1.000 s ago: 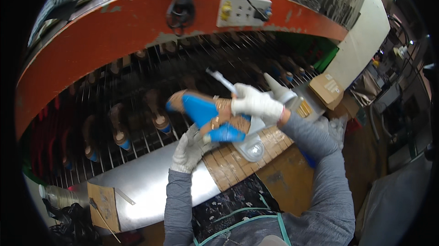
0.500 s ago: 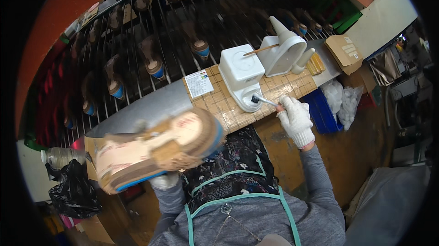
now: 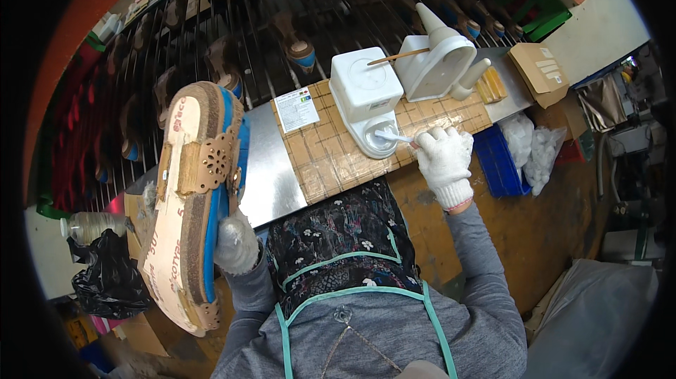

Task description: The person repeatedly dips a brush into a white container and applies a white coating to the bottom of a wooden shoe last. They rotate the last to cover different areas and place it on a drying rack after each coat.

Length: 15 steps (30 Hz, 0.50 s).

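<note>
My left hand, in a greyish worn glove, grips a brown sandal upper on a blue shoe last. The pale underside faces up, the long axis stands nearly upright in view, and a strap with cut-out holes wraps one side. Most of that hand's fingers are hidden behind the shoe. In a white knitted glove, my right hand is closed on a small brush. The brush's head reaches into the round cup at the foot of a white plastic liquid dispenser.
Cardboard covers part of the metal bench. A second white container stands beside the dispenser, a thin stick lying across. Beyond, a rack of rods carries several shoes. A blue bin with plastic bags sits right; a black bag left.
My left hand has swung the shoe from lying crosswise to nearly upright, farther left. My right hand has shifted slightly, and the brush now sits lower in the dispenser's cup.
</note>
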### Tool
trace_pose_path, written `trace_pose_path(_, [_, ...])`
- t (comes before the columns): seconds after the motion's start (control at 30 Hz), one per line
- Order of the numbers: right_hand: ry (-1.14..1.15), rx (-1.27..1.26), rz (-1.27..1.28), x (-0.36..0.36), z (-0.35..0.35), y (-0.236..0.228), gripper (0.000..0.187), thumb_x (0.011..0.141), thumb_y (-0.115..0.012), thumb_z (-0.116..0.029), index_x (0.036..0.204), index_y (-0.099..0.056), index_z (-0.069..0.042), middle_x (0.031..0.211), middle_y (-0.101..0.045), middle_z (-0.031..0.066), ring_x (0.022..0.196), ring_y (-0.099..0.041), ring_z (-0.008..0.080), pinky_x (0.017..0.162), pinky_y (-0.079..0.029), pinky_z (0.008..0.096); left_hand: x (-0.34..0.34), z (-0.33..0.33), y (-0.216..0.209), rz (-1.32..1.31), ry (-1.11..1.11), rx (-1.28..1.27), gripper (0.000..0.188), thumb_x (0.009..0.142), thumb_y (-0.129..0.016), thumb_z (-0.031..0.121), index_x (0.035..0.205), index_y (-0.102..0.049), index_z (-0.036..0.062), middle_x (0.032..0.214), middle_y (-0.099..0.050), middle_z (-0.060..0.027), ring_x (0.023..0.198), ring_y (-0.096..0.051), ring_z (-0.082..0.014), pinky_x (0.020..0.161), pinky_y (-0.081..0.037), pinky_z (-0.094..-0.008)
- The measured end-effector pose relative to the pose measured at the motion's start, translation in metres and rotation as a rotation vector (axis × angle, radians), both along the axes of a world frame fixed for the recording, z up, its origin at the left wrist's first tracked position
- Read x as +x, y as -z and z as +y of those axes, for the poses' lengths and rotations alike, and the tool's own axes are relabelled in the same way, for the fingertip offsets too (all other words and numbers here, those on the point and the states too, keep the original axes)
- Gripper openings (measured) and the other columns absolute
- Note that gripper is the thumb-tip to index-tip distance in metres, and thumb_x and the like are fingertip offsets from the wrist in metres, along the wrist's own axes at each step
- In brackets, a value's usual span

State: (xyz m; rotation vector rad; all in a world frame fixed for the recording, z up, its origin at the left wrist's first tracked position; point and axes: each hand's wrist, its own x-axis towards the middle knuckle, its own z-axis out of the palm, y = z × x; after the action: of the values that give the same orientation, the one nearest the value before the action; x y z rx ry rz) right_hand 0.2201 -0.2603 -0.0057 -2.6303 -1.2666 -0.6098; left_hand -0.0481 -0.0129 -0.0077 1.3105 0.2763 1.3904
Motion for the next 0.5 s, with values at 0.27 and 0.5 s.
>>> trace_pose_path(0.27, [-0.003,0.035,0.005,0.002,0.0,-0.002,0.009,0.079,-0.076,-0.026,0.082,-0.069,-0.022,0.077,-0.062,0.0015,0.076,-0.061,0.0265,0.074,-0.04,0.045,0.004,0.02,0.01,-0.033,-0.048,0.088,0.065,0.094,-0.068,0.014,0.152,-0.041,0.0042,0.152,-0.047,-0.0173,0.142,-0.044,-0.0345,0.123,-0.027,-0.059])
trace_pose_path(0.5, [0.121,0.143,0.61,0.009,-0.017,0.0,0.012,0.091,-0.068,-0.025,0.085,-0.068,-0.014,0.077,-0.066,0.006,0.071,-0.062,0.0273,0.071,-0.041,0.04,0.009,0.023,0.015,-0.093,-0.003,0.028,0.064,0.095,-0.066,0.019,0.149,-0.04,-0.0002,0.141,-0.053,-0.02,0.125,-0.055,-0.0313,0.107,-0.042,-0.0503])
